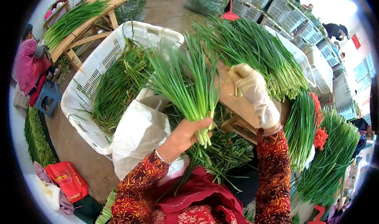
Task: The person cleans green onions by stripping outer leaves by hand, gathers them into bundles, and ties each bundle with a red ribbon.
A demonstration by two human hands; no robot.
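Observation:
My bare left hand (pixel 184 137) is wrapped round the pale lower stalks of a bunch of green leafy stalks (pixel 193 93), whose leaves fan upward. My right hand (pixel 248 81), in a pale glove, is curled above the wooden board (pixel 231 91), to the right of the bunch. A thin green piece hangs at its fingers; whether they grip it is unclear. A large pile of trimmed stalks (pixel 260 54) lies on the board beyond my right hand. Loose leaves (pixel 221 149) lie below my hands.
A white basket (pixel 85 76) with loose leaves stands left, beside a white sack (pixel 136 129). Bundles (pixel 331 153) stand at the right. A person (pixel 31 62) sits far left near a wooden bench (pixel 71 36) and blue stool (pixel 48 97). Grey crates (pixel 290 18) line the back right.

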